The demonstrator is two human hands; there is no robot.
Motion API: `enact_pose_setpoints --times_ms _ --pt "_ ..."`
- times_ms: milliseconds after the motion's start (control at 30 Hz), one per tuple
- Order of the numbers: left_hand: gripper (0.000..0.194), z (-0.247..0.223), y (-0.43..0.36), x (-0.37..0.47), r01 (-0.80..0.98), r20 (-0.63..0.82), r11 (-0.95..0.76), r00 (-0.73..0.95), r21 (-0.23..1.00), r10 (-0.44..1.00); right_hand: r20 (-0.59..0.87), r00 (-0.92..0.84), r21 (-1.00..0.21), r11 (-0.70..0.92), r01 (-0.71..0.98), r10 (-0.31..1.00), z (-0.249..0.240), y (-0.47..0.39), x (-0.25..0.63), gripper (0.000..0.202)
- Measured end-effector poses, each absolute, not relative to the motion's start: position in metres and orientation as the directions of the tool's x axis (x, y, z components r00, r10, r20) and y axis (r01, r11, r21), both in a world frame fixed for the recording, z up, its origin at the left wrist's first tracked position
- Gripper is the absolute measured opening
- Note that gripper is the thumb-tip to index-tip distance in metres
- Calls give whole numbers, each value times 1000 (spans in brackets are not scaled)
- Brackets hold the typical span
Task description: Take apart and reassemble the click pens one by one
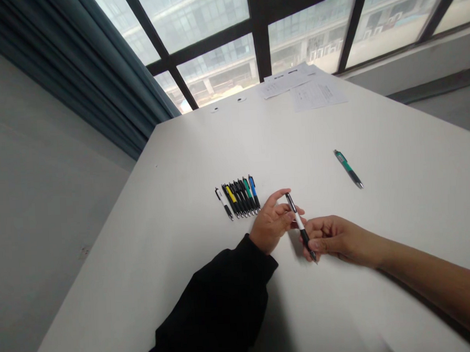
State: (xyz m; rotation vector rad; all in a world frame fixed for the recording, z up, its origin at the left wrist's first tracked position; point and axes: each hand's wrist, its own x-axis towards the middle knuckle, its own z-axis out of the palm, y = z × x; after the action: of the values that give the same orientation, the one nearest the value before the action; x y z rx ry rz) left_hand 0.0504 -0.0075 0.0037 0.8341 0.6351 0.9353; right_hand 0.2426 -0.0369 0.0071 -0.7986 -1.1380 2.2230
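A white and black pen (299,222) is held up at a slant between both hands. My left hand (274,221) grips its upper part, with the index finger at the top end. Around the black grip near the tip, the fingers of my right hand (327,237) are closed. Left of my left hand, several pens lie side by side on the white table (181,200): a white one (224,204), a yellow one (232,195), several black ones, a green one (248,191) and a blue one (253,188). A separate green pen (348,168) lies to the right, beyond my right hand.
Printed paper sheets (319,91) lie at the far edge of the table by the window. Two small round spots (214,110) show near that edge. A blue-grey curtain (95,62) hangs at the back left, beside a wall (42,181).
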Motion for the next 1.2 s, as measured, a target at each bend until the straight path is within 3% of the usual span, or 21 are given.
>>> enact_pose_setpoints --times_ms 400,500,600,733,867,933,1000,1200 --pt "79 3 -7 50 -385 -143 318 418 866 897 -252 -694 -890 -443 -108 675 9 -38 243 35" --pt "88 2 -7 51 -365 -157 276 324 889 933 -292 -647 -932 -362 26 704 15 -40 246 39" --pt "90 0 -5 53 -342 -186 250 209 906 960 -304 -559 -943 -161 292 772 20 -43 249 41" --pt "93 0 -4 54 -306 -192 237 168 922 967 -182 -551 -774 227 591 815 25 -46 249 36" --pt "110 2 -3 56 -299 -216 254 154 920 964 -155 -537 -589 359 724 830 24 -40 251 35" --pt "118 2 -3 56 -303 -235 263 126 916 964 -160 -466 -502 335 797 870 23 -32 258 36" --pt "115 3 -4 55 -287 -240 260 104 922 965 -158 -341 -414 251 875 927 22 -22 268 37" --pt "75 3 -6 55 -189 -202 229 154 955 967 -137 11 -179 -36 983 990 20 3 307 39"
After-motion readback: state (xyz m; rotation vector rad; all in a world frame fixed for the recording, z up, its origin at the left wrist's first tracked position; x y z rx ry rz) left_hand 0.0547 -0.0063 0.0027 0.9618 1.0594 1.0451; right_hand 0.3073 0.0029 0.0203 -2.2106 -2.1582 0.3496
